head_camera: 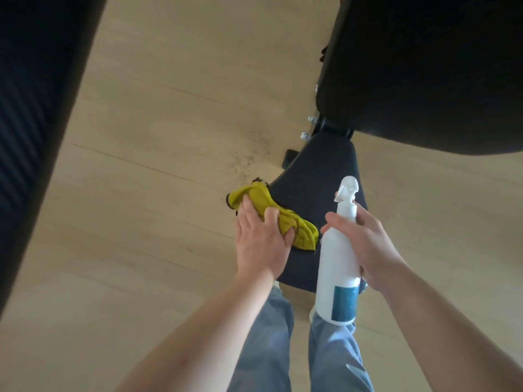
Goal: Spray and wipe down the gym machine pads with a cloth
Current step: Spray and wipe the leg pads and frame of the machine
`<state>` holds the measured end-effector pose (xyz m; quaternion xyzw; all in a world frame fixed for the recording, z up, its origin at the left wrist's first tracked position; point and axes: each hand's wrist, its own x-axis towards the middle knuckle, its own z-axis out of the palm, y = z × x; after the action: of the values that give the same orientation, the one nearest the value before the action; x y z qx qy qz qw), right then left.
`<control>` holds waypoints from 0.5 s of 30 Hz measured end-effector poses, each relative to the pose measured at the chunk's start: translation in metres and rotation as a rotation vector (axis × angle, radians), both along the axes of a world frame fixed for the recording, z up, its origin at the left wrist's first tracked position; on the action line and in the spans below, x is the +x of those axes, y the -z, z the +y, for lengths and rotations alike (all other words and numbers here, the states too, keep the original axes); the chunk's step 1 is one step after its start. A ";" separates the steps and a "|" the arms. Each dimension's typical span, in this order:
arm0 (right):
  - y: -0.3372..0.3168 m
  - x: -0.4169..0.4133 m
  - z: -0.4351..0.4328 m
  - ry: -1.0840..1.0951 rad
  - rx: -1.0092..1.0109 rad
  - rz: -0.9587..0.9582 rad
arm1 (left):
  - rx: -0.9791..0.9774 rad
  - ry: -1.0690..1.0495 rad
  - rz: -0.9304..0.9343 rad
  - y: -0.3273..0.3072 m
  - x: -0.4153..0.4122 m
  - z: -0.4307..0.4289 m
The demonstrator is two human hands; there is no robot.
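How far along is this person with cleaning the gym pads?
Mid-job. The left hand grips the yellow cloth against the small seat pad's left edge, apparently wiping; the right hand holds the spray bottle upright over it. Nothing reads as finished: no wet sheen shows. The large pad at upper right has no cloth on it and probably comes next.

Matt pad [319,176] (vinyl, perhaps); soft cloth [300,233]; plastic bottle [334,264].
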<state>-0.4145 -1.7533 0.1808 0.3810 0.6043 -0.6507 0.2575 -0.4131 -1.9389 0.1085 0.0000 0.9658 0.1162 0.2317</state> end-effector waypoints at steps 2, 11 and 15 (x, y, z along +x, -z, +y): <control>0.004 0.002 0.001 0.009 -0.009 -0.015 | -0.030 -0.032 -0.008 0.003 0.007 0.008; 0.018 0.010 0.022 0.101 0.015 -0.017 | -0.026 0.042 0.080 0.029 -0.108 0.097; 0.016 0.009 0.034 0.111 0.044 0.000 | -0.022 0.267 0.119 0.039 -0.137 0.129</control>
<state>-0.4052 -1.7193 0.1647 0.4195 0.5964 -0.6506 0.2124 -0.5496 -1.8103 0.0693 0.1326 0.9706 0.0734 0.1872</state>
